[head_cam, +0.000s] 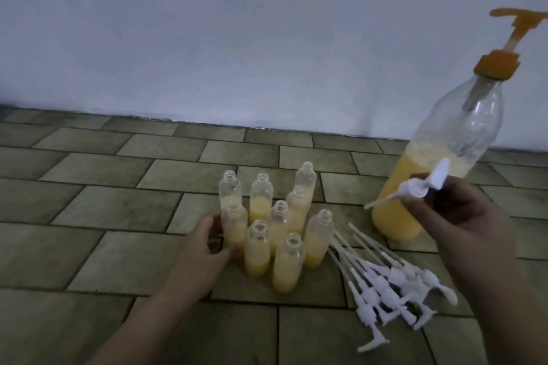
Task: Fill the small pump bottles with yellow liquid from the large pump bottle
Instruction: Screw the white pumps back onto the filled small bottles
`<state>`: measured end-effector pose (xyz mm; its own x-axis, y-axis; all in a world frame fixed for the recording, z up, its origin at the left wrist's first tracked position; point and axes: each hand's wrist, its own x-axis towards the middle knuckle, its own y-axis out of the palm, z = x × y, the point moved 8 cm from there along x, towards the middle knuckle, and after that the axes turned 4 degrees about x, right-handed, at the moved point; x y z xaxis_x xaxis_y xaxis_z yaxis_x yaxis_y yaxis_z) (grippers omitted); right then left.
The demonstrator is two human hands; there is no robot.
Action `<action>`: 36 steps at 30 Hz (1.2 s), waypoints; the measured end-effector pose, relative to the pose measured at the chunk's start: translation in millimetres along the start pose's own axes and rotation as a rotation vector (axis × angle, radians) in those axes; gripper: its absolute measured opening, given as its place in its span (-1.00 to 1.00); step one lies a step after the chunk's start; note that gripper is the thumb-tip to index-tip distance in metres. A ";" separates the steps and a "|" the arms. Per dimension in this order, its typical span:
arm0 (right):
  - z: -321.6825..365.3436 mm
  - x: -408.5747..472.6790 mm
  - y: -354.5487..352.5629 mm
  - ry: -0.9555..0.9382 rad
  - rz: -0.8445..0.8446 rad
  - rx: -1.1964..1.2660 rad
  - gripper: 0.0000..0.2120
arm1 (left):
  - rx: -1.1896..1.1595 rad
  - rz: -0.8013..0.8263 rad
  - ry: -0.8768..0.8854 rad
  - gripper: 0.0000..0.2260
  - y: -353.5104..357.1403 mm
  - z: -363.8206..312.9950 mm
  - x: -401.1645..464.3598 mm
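Grey-blue painted wall (237, 38), plain, filling the upper half of the view and meeting the floor along a dark seam.

Olive-brown tiled floor (89, 201), rectangular tiles in staggered rows; everything below stands or lies on it.

Large pump bottle (439, 157), clear plastic, at the right, appearing tilted in the wide-angle view. Orange pump head and collar on top, spout pointing left. Yellow liquid fills roughly the lower half, with froth at its surface.

Small pump bottles (275, 228), clear plastic, nine counted, standing upright in a close cluster at centre, all uncapped. Each visibly holds yellow liquid in its lower part; the level in the rearmost ones is harder to judge.

Loose pump tops (391, 284), white, each with a long dip tube, lying in a fanned heap just right of the cluster and in front of the large bottle. Exact count cannot be told.

Left hand (204, 243), reaching in from lower left, fingers and thumb curled round the leftmost front bottle (234, 225) of the cluster, which stands on the floor.

Right hand (456, 210), raised in front of the large bottle's lower body, pinching a single white pump top (415, 187) at its collar, dip tube pointing down-left, nozzle pointing up.
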<state>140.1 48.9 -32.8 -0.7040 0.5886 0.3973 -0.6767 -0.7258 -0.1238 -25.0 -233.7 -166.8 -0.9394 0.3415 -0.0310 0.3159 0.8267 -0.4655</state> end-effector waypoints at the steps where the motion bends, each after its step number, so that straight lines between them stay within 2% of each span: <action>1: 10.1 -2.2 2.2 0.024 -0.038 0.134 -0.70 | -0.001 -0.001 -0.008 -0.63 0.0 -0.3 0.7; 3: 25.3 -5.3 10.7 0.063 -0.090 0.347 -0.70 | 0.000 -0.002 -0.026 -0.69 0.0 0.7 1.9; 5: 34.6 -5.9 25.4 0.098 -0.096 0.441 -0.76 | -0.020 0.010 -0.046 -0.71 1.4 2.6 1.3; 8: 40.9 -5.6 58.9 0.142 0.013 0.499 -0.83 | -0.110 0.005 -0.069 -0.69 4.3 6.3 -1.4; 11: 46.0 -7.1 94.1 0.148 0.106 0.451 -0.84 | -0.136 -0.006 -0.058 -0.66 6.6 7.8 -5.0; 19: 42.2 -4.2 146.4 0.149 0.228 0.283 -0.90 | -0.008 -0.040 -0.020 -0.70 7.2 6.6 -7.5; 26: 36.6 -2.6 159.5 0.120 0.271 0.149 -0.89 | -0.006 -0.046 -0.010 -0.69 7.1 5.6 -8.6; 30: 43.1 6.2 147.4 0.130 0.207 0.264 -0.89 | 0.011 -0.041 0.005 -0.70 6.9 2.5 -8.7; 33: 42.9 7.3 150.7 0.126 0.281 0.199 -0.93 | 0.023 -0.045 0.013 -0.71 6.5 1.2 -9.3; 36: 37.2 4.2 157.5 0.130 0.310 0.146 -0.85 | 0.033 -0.054 0.024 -0.71 6.3 -0.6 -10.1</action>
<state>38.5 -76.2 -16.7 -0.8987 0.3661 0.2415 -0.3955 -0.9145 -0.0851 -13.4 -231.7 -168.8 -0.9514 0.3074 0.0158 0.2597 0.8292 -0.4950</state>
